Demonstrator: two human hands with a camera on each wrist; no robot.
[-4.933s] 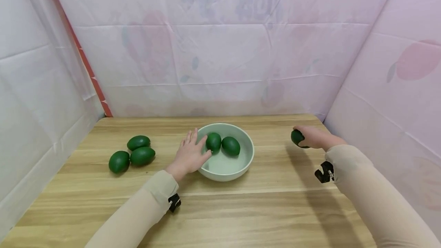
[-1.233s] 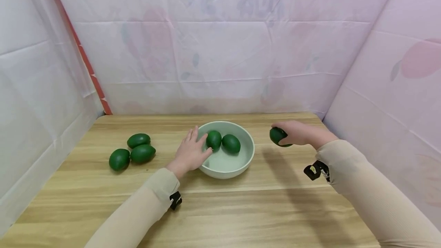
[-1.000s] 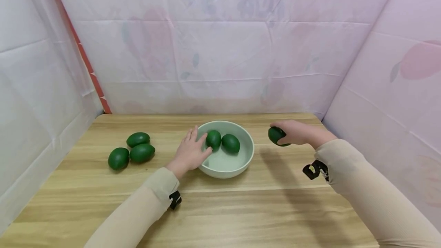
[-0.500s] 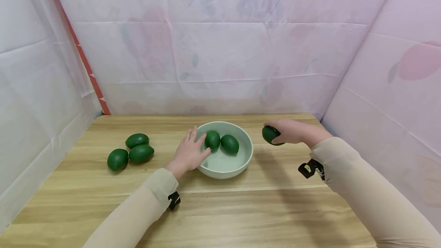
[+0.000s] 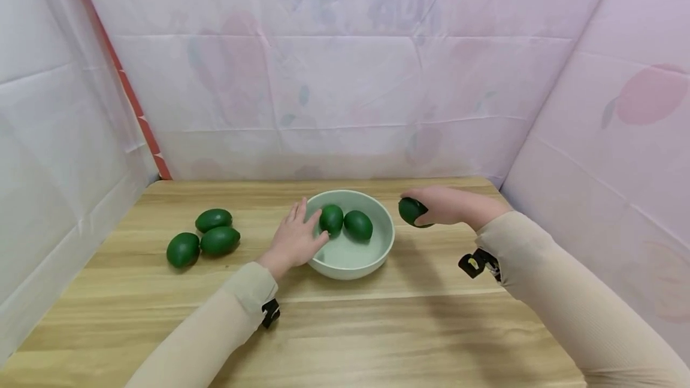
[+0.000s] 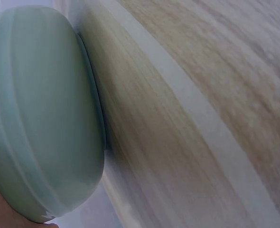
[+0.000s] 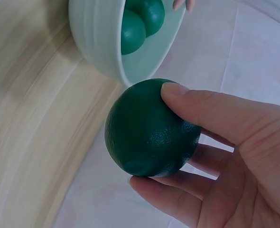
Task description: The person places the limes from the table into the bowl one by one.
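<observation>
The right hand [image 5: 444,205] has carried its green fruit [image 5: 411,211] from near the desk's [image 5: 377,328] right edge toward the middle. At the earliest moment hand and fruit were well apart from the bowl [image 5: 377,256], out by the right rim of the desk; since then they have come steadily leftward. Now the fruit hangs just beside the bowl's right rim, clear of the desk, gripped between thumb and fingers [image 7: 211,114]. The forearm and sleeve [image 5: 539,280] have swung left with it.
</observation>
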